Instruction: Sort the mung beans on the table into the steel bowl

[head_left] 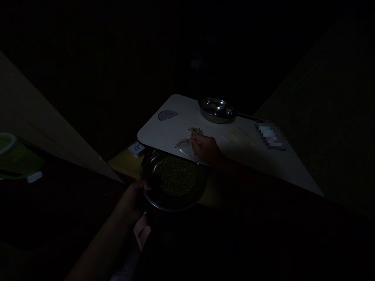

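Observation:
My left hand (137, 197) is closed on the left rim of a wide metal bowl (172, 207), its thumb over the edge. Small green-brown beans (177, 175), like mung beans, cover the bottom. The bowl sits just below the near edge of a white table (158, 134). Over that edge, my right hand (206, 148) pinches a clear half-round plastic piece, like a protractor (186, 147), flat on or close to the tabletop. Just beyond the fingers lies a small heap of dark bits or beans (195, 131).
A shiny steel bowl (216, 111) stands at the table's back edge. Another protractor (166, 115) lies at the back left. A blurred phone-like object (271, 134) rests on the right. A green basket (19, 156) is far left. The room is very dark.

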A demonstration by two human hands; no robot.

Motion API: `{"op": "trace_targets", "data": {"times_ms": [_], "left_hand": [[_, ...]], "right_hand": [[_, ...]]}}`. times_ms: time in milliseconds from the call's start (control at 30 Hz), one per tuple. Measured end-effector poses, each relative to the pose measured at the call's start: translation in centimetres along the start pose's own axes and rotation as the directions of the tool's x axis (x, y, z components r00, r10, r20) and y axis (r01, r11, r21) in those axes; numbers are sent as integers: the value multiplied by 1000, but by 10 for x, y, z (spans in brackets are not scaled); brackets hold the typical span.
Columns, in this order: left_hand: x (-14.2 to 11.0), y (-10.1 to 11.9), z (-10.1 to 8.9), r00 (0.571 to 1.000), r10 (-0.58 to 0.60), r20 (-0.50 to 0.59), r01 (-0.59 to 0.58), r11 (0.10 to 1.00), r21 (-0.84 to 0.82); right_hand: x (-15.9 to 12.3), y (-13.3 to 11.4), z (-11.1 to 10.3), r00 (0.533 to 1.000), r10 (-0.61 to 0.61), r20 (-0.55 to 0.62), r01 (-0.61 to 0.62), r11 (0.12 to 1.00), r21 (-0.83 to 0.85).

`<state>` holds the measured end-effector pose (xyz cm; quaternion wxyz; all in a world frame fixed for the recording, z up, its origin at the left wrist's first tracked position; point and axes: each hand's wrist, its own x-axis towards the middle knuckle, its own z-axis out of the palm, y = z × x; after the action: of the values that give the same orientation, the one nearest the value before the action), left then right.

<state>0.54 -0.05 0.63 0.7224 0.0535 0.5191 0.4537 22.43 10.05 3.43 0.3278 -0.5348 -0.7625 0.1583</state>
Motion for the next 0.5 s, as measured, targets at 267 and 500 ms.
{"op": "trace_targets", "data": {"times_ms": [267, 500], "left_hand": [[1, 1, 0, 1000, -1, -23, 3, 998, 68], [-2, 2, 2, 999, 3, -54, 1, 997, 74]], "right_hand": [[-3, -12, 2, 992, -38, 116, 29, 997, 74], [0, -1, -8, 995, 95, -10, -95, 994, 59]]}}
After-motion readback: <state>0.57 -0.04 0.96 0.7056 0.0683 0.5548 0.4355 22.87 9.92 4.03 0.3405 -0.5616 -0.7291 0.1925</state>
